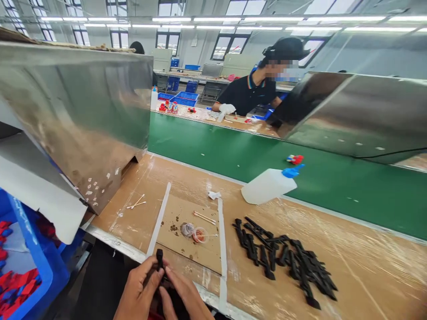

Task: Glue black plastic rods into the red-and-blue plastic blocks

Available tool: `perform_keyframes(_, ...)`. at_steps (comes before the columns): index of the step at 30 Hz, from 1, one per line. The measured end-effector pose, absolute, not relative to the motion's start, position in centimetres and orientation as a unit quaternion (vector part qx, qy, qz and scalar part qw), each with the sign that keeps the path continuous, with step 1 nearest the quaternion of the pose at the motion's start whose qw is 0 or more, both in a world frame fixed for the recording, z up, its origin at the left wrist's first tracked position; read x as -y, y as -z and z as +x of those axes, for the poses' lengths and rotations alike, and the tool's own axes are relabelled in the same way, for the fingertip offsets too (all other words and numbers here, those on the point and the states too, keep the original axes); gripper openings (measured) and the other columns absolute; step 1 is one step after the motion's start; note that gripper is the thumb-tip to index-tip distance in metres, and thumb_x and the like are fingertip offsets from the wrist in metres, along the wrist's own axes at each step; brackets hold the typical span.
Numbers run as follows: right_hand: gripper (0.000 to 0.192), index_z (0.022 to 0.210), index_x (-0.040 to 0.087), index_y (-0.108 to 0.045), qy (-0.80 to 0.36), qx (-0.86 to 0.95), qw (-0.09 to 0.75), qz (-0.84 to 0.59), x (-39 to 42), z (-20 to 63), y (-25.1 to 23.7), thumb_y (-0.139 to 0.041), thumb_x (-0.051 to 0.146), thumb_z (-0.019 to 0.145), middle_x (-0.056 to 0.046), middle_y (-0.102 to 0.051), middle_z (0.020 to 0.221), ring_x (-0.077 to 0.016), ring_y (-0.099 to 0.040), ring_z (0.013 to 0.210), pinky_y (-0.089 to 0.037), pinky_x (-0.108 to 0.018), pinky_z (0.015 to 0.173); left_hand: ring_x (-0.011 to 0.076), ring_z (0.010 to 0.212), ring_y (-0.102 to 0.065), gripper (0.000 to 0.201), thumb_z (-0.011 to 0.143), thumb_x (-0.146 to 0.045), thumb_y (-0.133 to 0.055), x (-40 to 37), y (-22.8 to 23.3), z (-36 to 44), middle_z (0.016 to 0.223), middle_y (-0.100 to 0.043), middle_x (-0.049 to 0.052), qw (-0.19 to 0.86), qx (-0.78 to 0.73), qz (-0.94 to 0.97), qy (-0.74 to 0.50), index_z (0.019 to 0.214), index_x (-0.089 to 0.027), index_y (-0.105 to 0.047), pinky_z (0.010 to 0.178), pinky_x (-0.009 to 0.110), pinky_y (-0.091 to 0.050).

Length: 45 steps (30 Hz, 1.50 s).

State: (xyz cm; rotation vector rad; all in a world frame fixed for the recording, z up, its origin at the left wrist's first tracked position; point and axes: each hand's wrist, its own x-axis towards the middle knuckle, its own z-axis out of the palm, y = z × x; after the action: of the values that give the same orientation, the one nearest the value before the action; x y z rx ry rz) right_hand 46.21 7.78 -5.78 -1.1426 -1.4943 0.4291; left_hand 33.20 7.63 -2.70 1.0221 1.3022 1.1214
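Small black plastic part (159, 258), judged light, stiff and best pinched along its narrow sides, stands upright at the near edge of the surface (367, 266), grasped between my left hand (140, 291) and right hand (183, 295); a pile of like black parts (283, 258) lies at 2 o'clock.
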Motion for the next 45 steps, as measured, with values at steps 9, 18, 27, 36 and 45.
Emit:
perform_keyframes(9,0.046,0.107,0.019,-0.077,-0.268,0.508,0.479,-0.664,-16.1,55.8,3.6,-0.067,0.058,0.084,-0.008,-0.074,0.098,-0.0201,-0.065,0.078,-0.054,-0.031,0.071,0.0219,0.096,-0.065,0.029,0.100,-0.040,-0.047,-9.5,1.8,33.7,0.103,-0.071,0.006,0.447,-0.559,0.558,-0.420,0.111,-0.024,-0.069,0.086,0.028,-0.051)
perform_keyframes(18,0.018,0.096,0.026,-0.075,-0.235,0.618,0.460,-0.593,-17.4,53.6,2.1,-0.065,0.041,0.094,-0.001,-0.073,0.096,-0.0174,-0.064,0.083,-0.049,-0.028,0.073,0.0194,0.102,-0.069,0.027,0.102,-0.021,-0.044,-10.8,3.9,33.5,0.110,-0.072,0.006,0.264,-0.512,0.742,-0.342,0.125,-0.026,-0.058,0.089,0.028,-0.056)
perform_keyframes(27,0.017,0.098,0.021,-0.074,-0.146,0.604,0.503,-0.601,-17.2,54.9,3.3,-0.068,0.036,0.093,-0.002,-0.077,0.091,-0.0165,-0.072,0.078,-0.056,-0.026,0.076,0.0212,0.071,-0.066,0.015,0.102,-0.018,-0.043,-12.2,4.5,34.1,0.084,-0.068,0.004,0.175,-0.471,0.803,-0.320,0.107,-0.020,-0.057,0.063,0.033,-0.053)
perform_keyframes(36,0.024,0.093,0.016,-0.075,-0.167,0.481,0.578,-0.638,-15.9,54.7,5.1,-0.076,0.039,0.085,-0.006,-0.076,0.082,-0.0170,-0.070,0.067,-0.057,-0.027,0.065,0.0224,0.071,-0.061,0.015,0.101,-0.018,-0.044,-12.3,5.0,34.5,0.081,-0.066,0.005,0.138,-0.486,0.830,-0.237,0.101,-0.018,-0.059,0.063,0.034,-0.043)
perform_keyframes(45,0.022,0.087,0.015,-0.073,-0.159,0.415,0.628,-0.639,-15.1,54.1,4.9,-0.077,0.035,0.083,-0.005,-0.075,0.077,-0.0140,-0.066,0.058,-0.054,-0.024,0.057,0.0239,0.070,-0.057,0.021,0.099,-0.018,-0.045,-12.3,5.0,34.5,0.078,-0.066,0.007,0.120,-0.471,0.856,-0.176,0.090,-0.017,-0.064,0.064,0.036,-0.038)
